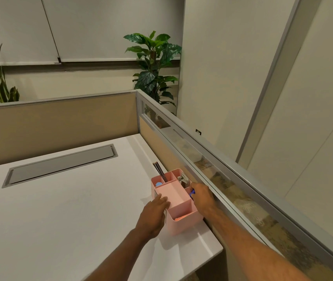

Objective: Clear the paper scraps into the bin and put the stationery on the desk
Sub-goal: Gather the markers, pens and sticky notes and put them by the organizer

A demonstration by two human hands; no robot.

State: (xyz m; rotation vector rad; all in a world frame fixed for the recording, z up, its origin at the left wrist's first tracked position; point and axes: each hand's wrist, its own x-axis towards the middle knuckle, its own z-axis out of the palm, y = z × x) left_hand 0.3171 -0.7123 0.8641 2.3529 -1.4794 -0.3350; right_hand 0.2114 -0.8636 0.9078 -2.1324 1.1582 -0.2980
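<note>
A pink desk organiser [176, 201] with several compartments stands on the white desk [60, 209] near its right edge. Pencils [159, 172] stick up from its far left compartment, beside a blue-capped item [158, 184]. A metal clip-like object [183, 178] sits in the far right compartment. My left hand [154, 213] lies flat against the organiser's left wall, fingers together. On the right side, my right hand [202, 197] is curled around a small blue object [192, 193] at a compartment. No paper scraps or bin are in view.
A grey cable-tray lid [60, 165] is set into the desk's far middle. Beige partition panels [60, 124] close off the back, and a glass-topped partition [212, 169] runs along the right. Potted plants [155, 63] stand beyond the partitions.
</note>
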